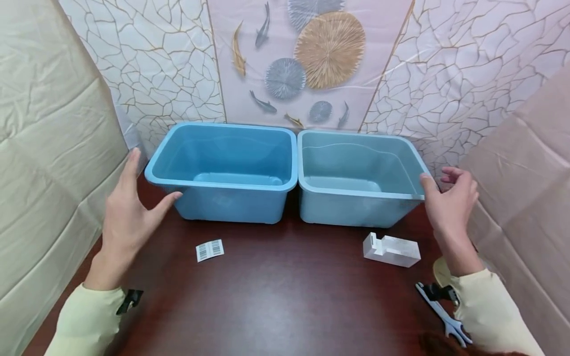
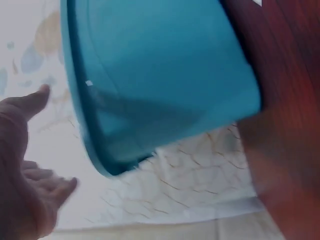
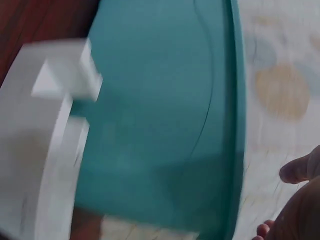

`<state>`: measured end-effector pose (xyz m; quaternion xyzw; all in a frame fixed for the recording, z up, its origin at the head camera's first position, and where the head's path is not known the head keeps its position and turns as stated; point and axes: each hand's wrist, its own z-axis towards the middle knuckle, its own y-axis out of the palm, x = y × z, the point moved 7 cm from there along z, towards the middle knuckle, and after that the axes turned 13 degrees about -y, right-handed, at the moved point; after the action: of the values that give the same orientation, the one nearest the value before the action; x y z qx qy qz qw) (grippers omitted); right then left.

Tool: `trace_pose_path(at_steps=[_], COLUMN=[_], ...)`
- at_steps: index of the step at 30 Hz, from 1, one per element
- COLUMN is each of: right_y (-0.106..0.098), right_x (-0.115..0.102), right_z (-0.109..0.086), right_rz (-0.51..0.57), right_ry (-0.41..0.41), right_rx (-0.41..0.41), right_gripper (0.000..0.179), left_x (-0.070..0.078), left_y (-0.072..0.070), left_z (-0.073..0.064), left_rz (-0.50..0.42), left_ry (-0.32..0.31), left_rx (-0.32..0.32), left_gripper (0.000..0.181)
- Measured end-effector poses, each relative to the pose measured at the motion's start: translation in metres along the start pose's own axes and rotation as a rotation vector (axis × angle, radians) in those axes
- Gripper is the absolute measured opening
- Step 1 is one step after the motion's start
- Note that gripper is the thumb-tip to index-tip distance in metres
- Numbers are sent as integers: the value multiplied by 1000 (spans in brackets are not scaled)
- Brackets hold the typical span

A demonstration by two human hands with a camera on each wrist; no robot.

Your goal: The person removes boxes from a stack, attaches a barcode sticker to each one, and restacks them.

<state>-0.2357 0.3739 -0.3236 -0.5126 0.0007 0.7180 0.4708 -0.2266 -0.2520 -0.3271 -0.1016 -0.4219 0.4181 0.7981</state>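
Two bins stand side by side at the back of the dark wooden table: a blue bin (image 1: 227,203) on the left and a paler grey-blue bin (image 1: 347,210) on the right. My left hand (image 1: 126,212) is beside the blue bin's left end, thumb and fingers spread wide, holding nothing. In the left wrist view a gap shows between those fingers and the blue bin's rim (image 2: 82,115). At the right bin's right end is my right hand (image 1: 451,200), its thumb tip overlapping the rim corner in the head view and its fingers loosely bent, with nothing in its grasp.
A barcode label (image 1: 210,250) lies left of centre on the table (image 1: 276,291). A white notched box (image 1: 392,250) sits before the right bin. Light-blue scissors (image 1: 445,316) and a beige round item (image 1: 442,271) lie near the right sleeve. Fabric-covered walls enclose three sides.
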Motion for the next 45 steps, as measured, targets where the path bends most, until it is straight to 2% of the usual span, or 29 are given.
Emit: trace_pose_path(at_steps=[2,4,6,7,9,12,14,16,20,24,29,33,35,38,41,45], right_y=[4,11,21,27,40,63,82,104,141,163,174,178,180,183,188,191], right_x=[-24,-49,-73,-84,-102,-119,-124,-125,-122,-121,-123,-124,-123,-121,-116,-110], right_z=[-12,-27,-46,-56,-77,-108,-128,-146,-179,-201,-213,-215,-215,-215,-214,-210], right_rz=[-8,20,64,89,132,210,241,256,234,223,237,243,244,240,280,424], right_ry=[-150,-314,-471,-542,-654,-755,-773,-751,-668,-614,-587,-576,-555,-497,-385,-218], right_rx=[55,79,73,64,24,-62,-170,-300,-535,-675,-744,-764,-784,-831,-891,-912], right_gripper=[54,54,54,55,56,54,51,48,44,41,37,36,36,36,35,26], left_x=[26,49,64,67,66,46,30,18,6,1,-2,1,9,35,70,108], left_y=[-4,-3,5,12,32,65,80,91,107,119,126,131,134,133,130,128], left_z=[-11,-22,-31,-34,-40,-54,-63,-70,-76,-81,-82,-83,-85,-87,-87,-89], left_rz=[-28,-38,-21,2,84,231,336,419,550,584,572,549,518,442,374,313], left_ry=[185,352,443,449,370,134,5,-48,-13,54,99,110,128,199,322,454], left_rx=[71,56,-55,-138,-364,-690,-832,-896,-875,-853,-839,-875,-867,-802,-695,-587], left_gripper=[84,70,55,48,39,40,44,47,56,53,39,38,40,42,43,45])
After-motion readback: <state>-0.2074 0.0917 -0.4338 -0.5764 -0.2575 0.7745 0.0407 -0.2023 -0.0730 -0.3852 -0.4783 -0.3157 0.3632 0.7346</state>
